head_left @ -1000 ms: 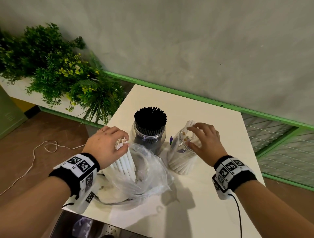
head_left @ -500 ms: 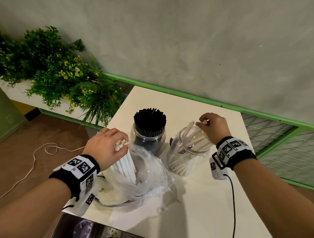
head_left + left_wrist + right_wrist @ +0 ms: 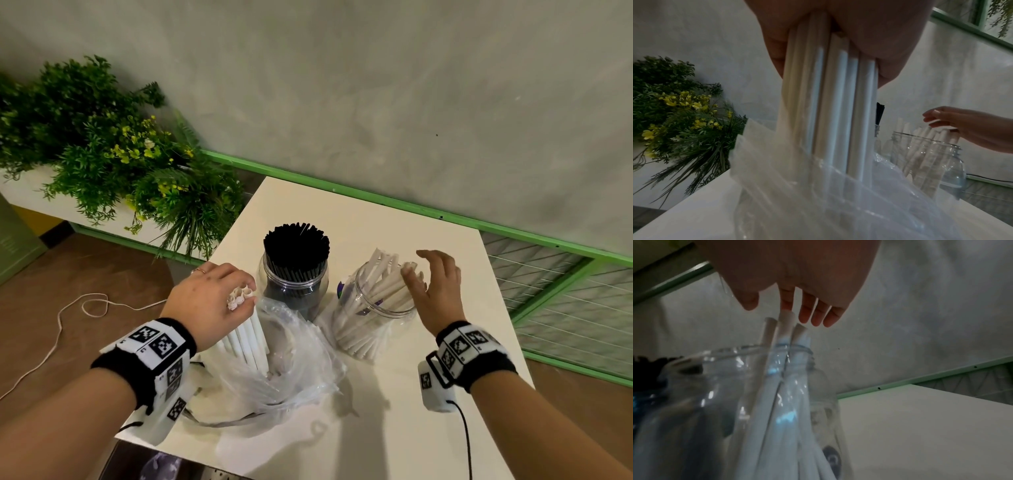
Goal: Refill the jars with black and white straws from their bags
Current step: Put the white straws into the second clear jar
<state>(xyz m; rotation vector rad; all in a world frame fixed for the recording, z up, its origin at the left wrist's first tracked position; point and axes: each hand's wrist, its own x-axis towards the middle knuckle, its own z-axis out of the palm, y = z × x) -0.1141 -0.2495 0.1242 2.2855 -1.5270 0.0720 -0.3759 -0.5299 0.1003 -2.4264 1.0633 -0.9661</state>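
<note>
Meanwhile, at a white table [image 3: 394,428] set against a grey wall, we are midway through the white straws. Our left hand [image 3: 209,305] is wrapped round a bundle of white straws [image 3: 248,337], gripping it near the top ends while the lower ends stand inside a crumpled clear plastic bag [image 3: 291,370]. Our right hand [image 3: 436,291] hangs over the clear jar [image 3: 373,318], fingers [image 3: 816,314] loosely spread and holding nothing, fingertips just touching the tips of the white straws in the jar [image 3: 380,291], which lean fanned against the rim. Beside it the other jar [image 3: 294,291] stands packed with black straws [image 3: 296,246]; that half of the job looks done.

We judge the straws to be very light, stiff paper tubes, easily crushed if squeezed hard, and smooth enough to slip from a loose bundle. A firm encircling hold near the upper third, as the left hand has it, should keep them together; the thin bag will cling and may lift with them.

Half a second ago our right hand was closed on the straw tops at the far rim. It has since opened and drawn back toward us. The left hand and its bundle have not shifted.
</note>
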